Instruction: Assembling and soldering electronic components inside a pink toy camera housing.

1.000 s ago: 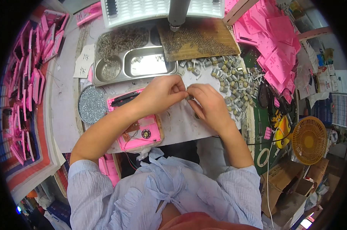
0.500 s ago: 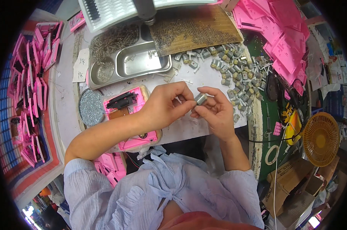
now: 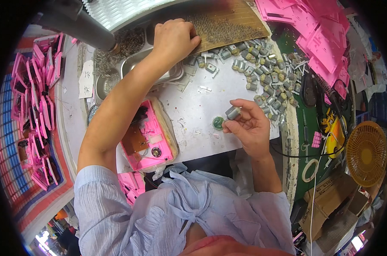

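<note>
My right hand (image 3: 253, 128) pinches a small cylindrical metal motor (image 3: 233, 112) between thumb and fingers, over the white worktop. Just left of that motor lies a small round green disc (image 3: 218, 123). Stretched far forward, my left hand (image 3: 174, 40) is over the metal compartment tray (image 3: 172, 76) where it meets a brown board (image 3: 227, 21) covered with tiny metal parts. Its fingers bend downward and their tips are hidden, so any hold is out of sight. Near my left forearm sits an opened pink casing (image 3: 163, 149) with a small round speaker-like part (image 3: 156, 152).
Many motors (image 3: 268, 79) lie heaped at the right. Pink panels (image 3: 317, 38) are stacked at the far right, near a yellow fan (image 3: 366, 153). A dark tool arm (image 3: 78, 25) hangs above the tray. More pink casings (image 3: 35, 102) stand at the left.
My left hand has left the motor and reached forward to the tray and board. The right hand still holds the motor, slightly further right. The green disc now shows on the worktop.
</note>
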Demonstrator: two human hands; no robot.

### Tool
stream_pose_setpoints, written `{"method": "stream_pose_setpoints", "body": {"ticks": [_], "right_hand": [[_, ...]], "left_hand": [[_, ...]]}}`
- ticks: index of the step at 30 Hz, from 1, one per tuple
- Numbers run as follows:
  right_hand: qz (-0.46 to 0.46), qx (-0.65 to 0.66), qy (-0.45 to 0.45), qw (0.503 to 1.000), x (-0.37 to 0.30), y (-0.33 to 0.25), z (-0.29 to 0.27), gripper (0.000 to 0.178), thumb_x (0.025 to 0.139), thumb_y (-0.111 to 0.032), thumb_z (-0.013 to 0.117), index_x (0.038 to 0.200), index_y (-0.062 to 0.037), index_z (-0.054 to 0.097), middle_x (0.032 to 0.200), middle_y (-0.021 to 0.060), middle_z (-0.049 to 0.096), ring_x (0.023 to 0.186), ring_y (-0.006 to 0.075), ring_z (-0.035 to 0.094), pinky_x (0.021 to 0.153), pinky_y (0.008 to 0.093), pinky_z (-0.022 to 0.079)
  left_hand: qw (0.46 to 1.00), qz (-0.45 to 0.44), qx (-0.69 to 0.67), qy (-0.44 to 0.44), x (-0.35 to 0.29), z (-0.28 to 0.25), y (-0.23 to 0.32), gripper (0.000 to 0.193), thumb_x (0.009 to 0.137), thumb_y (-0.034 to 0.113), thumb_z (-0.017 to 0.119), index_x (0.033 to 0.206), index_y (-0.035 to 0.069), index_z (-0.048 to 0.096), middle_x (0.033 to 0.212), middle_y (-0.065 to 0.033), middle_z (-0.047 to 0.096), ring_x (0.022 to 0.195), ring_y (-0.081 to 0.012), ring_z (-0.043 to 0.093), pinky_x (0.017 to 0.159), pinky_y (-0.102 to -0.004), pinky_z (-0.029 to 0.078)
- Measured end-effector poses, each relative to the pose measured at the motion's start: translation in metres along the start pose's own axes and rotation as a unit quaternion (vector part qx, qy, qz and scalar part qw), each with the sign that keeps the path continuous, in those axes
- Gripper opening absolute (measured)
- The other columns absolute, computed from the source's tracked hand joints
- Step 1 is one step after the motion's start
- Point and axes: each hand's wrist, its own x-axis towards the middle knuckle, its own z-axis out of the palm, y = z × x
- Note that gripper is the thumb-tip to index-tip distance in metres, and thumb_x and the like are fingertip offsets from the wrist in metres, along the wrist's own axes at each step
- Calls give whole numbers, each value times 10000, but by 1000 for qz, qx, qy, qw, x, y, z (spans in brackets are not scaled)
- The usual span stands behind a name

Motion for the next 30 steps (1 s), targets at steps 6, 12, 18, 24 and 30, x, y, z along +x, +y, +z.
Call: {"method": "stream_pose_setpoints", "body": {"ticks": [6,12,18,24,30], "right_hand": [[-6,1,-13,1000,-3,-1,-4,454,896,100,689,1323,34,549,967,79,691,856,128,674,777,256,544],[-1,-4,-10,1000,-9,-6,0,451,897,107,684,1321,32,550,974,89,698,850,133,681,774,258,561],[-12,-11,-4,1000,-19,-6,3,460,891,113,686,1324,31,553,982,95,700,841,142,686,772,265,581],[-10,-33,47,998,-24,-11,6,473,882,117,694,1327,29,559,981,97,691,826,155,682,765,272,577],[22,-264,34,964,-18,-12,-16,398,887,20,710,1270,-51,630,801,18,674,738,97,652,678,245,515]], "left_hand": [[997,-7,71,-29,5,-3,10,200,834,305,714,839,111,766,897,-82,718,922,-285,695,780,-490,468],[990,-57,87,-92,13,-4,21,163,817,230,678,809,93,764,871,-104,732,868,-309,707,761,-525,445],[994,-44,68,-73,7,-5,22,131,782,173,688,823,84,776,833,-112,752,814,-303,730,756,-492,413],[998,-1,40,42,4,10,11,119,752,203,727,798,95,746,833,-111,746,822,-280,733,695,-414,505],[947,-46,-315,49,-36,-56,35,144,814,137,696,839,-4,698,783,-155,710,706,-309,695,683,-402,554]]}}
